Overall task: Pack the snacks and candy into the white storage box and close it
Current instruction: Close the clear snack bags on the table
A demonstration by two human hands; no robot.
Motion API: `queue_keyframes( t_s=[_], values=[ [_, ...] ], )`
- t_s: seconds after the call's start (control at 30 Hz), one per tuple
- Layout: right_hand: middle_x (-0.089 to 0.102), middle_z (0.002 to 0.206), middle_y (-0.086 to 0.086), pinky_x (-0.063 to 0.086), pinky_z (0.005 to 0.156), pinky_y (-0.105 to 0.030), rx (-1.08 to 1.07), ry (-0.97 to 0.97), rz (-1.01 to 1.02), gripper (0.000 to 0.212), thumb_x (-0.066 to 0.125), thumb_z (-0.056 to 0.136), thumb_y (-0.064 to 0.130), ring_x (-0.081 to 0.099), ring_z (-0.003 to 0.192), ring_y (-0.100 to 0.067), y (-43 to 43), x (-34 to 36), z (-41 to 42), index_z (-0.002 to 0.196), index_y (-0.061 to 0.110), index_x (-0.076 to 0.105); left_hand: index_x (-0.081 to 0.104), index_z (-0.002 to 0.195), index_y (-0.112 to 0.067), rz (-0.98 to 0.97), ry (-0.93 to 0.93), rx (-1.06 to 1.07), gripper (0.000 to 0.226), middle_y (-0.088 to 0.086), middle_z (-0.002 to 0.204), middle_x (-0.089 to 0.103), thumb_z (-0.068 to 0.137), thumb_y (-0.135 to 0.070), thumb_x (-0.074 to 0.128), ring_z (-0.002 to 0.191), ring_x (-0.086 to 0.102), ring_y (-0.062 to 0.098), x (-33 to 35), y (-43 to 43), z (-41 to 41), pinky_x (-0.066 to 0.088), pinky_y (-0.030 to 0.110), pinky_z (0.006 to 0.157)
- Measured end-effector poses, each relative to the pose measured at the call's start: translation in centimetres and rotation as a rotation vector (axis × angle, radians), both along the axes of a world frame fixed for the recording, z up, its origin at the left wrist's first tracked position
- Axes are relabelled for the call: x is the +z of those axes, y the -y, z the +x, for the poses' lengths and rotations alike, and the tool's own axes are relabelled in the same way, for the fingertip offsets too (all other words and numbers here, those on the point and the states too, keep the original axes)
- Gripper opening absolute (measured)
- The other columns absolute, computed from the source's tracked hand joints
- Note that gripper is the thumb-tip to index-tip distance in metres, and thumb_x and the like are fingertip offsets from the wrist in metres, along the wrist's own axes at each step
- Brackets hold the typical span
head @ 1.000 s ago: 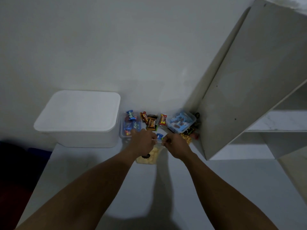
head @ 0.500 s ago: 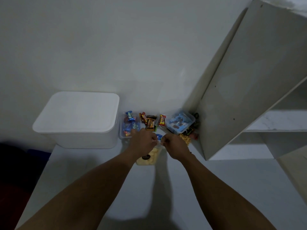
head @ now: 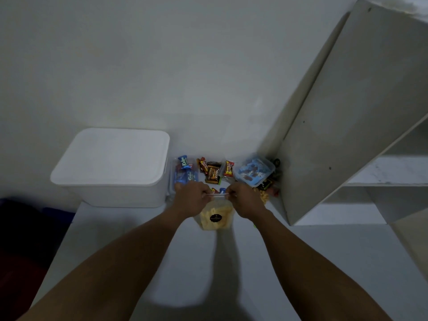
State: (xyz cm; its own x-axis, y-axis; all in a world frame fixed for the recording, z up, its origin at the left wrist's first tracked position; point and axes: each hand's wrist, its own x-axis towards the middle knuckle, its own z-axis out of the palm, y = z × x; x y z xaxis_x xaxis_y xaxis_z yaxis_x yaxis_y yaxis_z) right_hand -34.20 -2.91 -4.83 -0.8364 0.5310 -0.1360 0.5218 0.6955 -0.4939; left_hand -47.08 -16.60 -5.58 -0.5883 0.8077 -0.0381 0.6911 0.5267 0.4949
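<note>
The white storage box (head: 111,172) stands at the back left of the white table with its lid on. To its right lies a pile of snacks: blue Kalpa wrappers (head: 185,169), brown and red candy packets (head: 213,173) and a clear tub with blue packets (head: 254,170). In front of the pile is a clear bag of yellow snacks (head: 215,216) with a black round label. My left hand (head: 192,200) and my right hand (head: 245,200) each pinch one end of the bag's top edge, which is stretched between them.
A white shelf unit's side panel (head: 335,135) leans close on the right of the snacks, with open shelves (head: 393,177) beyond it. The wall is right behind the pile. A dark area (head: 27,228) lies past the table's left edge.
My hands have moved slightly apart along the bag's top edge, pulling it taut. The box and the other snacks have not moved.
</note>
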Motion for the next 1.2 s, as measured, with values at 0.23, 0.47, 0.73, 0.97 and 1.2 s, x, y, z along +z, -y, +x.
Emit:
queue_keyframes(
  t_s=[0.23,0.47,0.73,0.97,1.2],
  values=[
    [0.053,0.066,0.000,0.041,0.062,-0.028,-0.123,-0.156,-0.292,0.024,0.063,0.092,0.015,0.048,0.063,-0.012,-1.9,0.9,0.4,0.069,0.009,0.061,0.074,0.087,-0.016,0.320,0.775,0.239,0.003,0.007,0.089,0.072,0.087,-0.018,0.072,0.087,0.065,0.020,1.3,-0.3,-0.3,0.054,0.047,0.088],
    [0.063,0.077,-0.012,0.049,0.065,-0.029,-0.161,-0.363,-0.429,0.012,0.062,0.094,0.009,0.058,0.067,-0.017,-4.3,8.0,-1.8,0.088,0.000,0.067,0.073,0.086,-0.012,0.732,0.999,0.406,0.006,0.001,0.080,0.071,0.090,-0.013,0.068,0.077,0.063,0.014,7.1,-3.5,-1.5,0.055,0.031,0.079],
    [0.067,0.081,0.012,0.052,0.085,-0.051,0.042,-0.203,-0.012,0.017,0.067,0.084,0.037,0.064,0.084,-0.018,-4.8,13.8,-6.2,0.068,0.039,0.060,0.068,0.086,-0.010,0.729,0.703,0.181,0.013,0.004,0.093,0.073,0.095,-0.015,0.061,0.074,0.066,0.016,11.2,-5.1,-2.0,0.052,0.022,0.068],
    [0.056,0.072,0.011,0.052,0.078,-0.048,0.063,-0.276,0.065,0.016,0.055,0.095,0.037,0.056,0.073,-0.020,-3.8,14.4,-7.2,0.081,0.031,0.057,0.071,0.093,-0.011,0.792,0.496,0.261,0.020,0.000,0.091,0.074,0.097,-0.024,0.057,0.068,0.070,0.009,12.5,-4.9,-1.8,0.052,0.026,0.065],
    [0.052,0.068,0.014,0.049,0.071,-0.039,0.066,-0.314,0.134,0.017,0.052,0.097,0.039,0.056,0.070,-0.019,-4.0,14.9,-6.2,0.081,0.034,0.055,0.062,0.090,-0.011,0.913,0.563,0.455,0.017,-0.003,0.087,0.066,0.099,-0.024,0.053,0.068,0.063,0.012,13.7,-5.4,-2.3,0.047,0.029,0.066]
  ],
)
